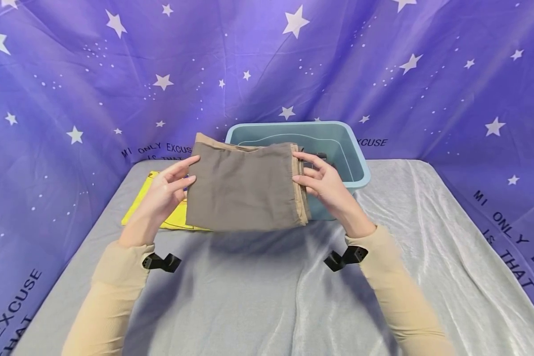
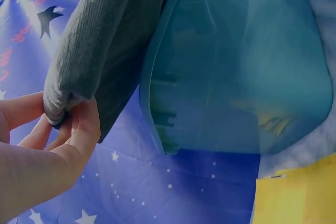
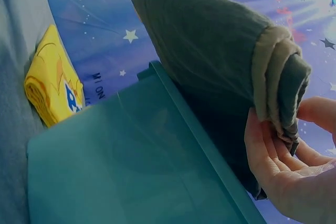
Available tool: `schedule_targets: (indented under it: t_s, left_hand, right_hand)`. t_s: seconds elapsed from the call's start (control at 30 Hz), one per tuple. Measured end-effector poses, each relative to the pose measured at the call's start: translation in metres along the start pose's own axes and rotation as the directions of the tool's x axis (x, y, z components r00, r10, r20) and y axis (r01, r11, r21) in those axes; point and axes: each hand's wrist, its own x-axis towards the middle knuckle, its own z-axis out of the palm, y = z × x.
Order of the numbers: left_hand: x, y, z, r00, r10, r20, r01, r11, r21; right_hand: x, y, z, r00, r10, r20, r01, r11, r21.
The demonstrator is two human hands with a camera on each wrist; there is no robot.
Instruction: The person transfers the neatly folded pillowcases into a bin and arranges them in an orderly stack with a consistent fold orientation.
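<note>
A folded grey-brown cloth [image 1: 244, 188] with tan edges is held up in front of the bin. My left hand [image 1: 163, 190] grips its left edge between thumb and fingers. At the opposite edge, where several folded layers show, my right hand [image 1: 327, 185] pinches the stack. The blue plastic bin [image 1: 358, 165] stands behind the cloth, which covers much of its front in the head view. In the right wrist view, the cloth [image 3: 210, 40] slants above the bin's rim [image 3: 194, 124].
A folded yellow cloth [image 1: 142, 198] with printed figures lies on the grey table cover [image 1: 249, 296], left of the bin. Dark items [image 1: 321, 155] show inside the bin. A purple star-patterned curtain [image 1: 267, 59] hangs behind and along both sides.
</note>
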Motion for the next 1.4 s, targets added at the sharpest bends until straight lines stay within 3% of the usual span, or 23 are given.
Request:
schedule_targets:
  t_s: [0.23, 0.47, 0.7, 0.97, 1.17, 1.4]
  left_hand:
    - [0.012, 0.002, 0.009, 0.999, -0.041, 0.016, 0.04, 0.998, 0.055]
    - [0.025, 0.002, 0.02, 0.998, -0.056, 0.03, 0.056, 0.998, 0.001]
    - [0.037, 0.002, 0.029, 0.996, -0.08, 0.035, 0.079, 0.996, 0.032]
    - [0.048, 0.001, 0.038, 0.994, -0.092, 0.05, 0.09, 0.995, 0.043]
    - [0.056, 0.002, 0.043, 0.99, -0.135, 0.046, 0.132, 0.989, 0.066]
    - [0.066, 0.003, 0.047, 0.985, -0.173, 0.023, 0.171, 0.982, 0.083]
  right_hand:
    - [-0.001, -0.005, -0.011, 0.999, 0.01, -0.044, -0.008, 0.999, 0.032]
    - [-0.001, -0.01, -0.022, 0.999, 0.013, -0.038, -0.01, 0.996, 0.086]
    - [0.001, -0.016, -0.033, 0.996, 0.042, -0.078, -0.036, 0.997, 0.074]
    - [0.003, -0.021, -0.045, 0.997, 0.041, -0.06, -0.035, 0.996, 0.087]
    - [0.007, -0.025, -0.052, 0.996, 0.06, -0.062, -0.053, 0.993, 0.11]
    - [0.014, -0.03, -0.054, 0.986, 0.104, -0.13, -0.094, 0.992, 0.079]
